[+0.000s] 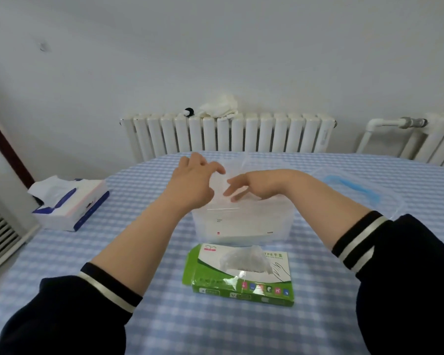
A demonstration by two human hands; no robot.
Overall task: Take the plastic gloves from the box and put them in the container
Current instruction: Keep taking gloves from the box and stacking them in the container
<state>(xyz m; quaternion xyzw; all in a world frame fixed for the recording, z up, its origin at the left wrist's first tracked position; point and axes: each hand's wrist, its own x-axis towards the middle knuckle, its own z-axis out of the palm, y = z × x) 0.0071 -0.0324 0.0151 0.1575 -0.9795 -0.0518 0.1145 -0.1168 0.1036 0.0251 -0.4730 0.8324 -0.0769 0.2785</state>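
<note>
A clear plastic container (241,226) stands on the checked table, just behind the green glove box (241,278). A crumpled clear glove (244,260) sticks out of the box's top opening. Both my hands are over the container's open top. My left hand (192,183) has its fingers curled around a thin transparent plastic glove (235,165) that stands up above the rim. My right hand (244,187) points its fairly straight fingers left and down against the same glove. The film is nearly invisible, so its outline is unclear.
The container's lid with a blue seal (356,193) lies to the right. A tissue box (69,203) sits at the table's left edge. A white radiator (228,134) with a cloth on top stands behind the table, against the wall.
</note>
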